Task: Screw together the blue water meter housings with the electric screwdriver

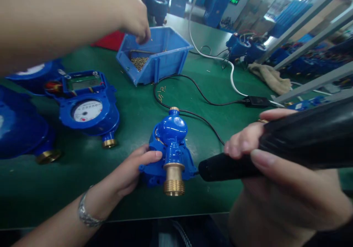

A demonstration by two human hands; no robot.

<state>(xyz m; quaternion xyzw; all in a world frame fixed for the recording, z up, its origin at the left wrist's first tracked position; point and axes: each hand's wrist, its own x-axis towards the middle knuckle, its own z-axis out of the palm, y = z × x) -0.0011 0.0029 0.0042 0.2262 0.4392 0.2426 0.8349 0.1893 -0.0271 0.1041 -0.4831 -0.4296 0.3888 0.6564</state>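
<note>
A small blue water meter body (pixel 171 136) with a brass threaded end facing me lies on the green mat (pixel 82 180). My left hand (pixel 129 173), a bracelet on its wrist, grips the meter's left side with the thumb on top. My right hand (pixel 275 173) is wrapped round a black electric screwdriver (pixel 303 136). Its front end sits at the meter's right side, at the base; the bit itself is hidden.
Another person's arm reaches from the upper left, that hand (pixel 135 17) pinching over a blue bin (pixel 165 61) of brass screws (pixel 139 62). Blue meters (pixel 88 109) lie at left. A black cable (pixel 193 88), adapter (pixel 256 101) and cloth (pixel 271 77) lie behind. The table's edge is near me.
</note>
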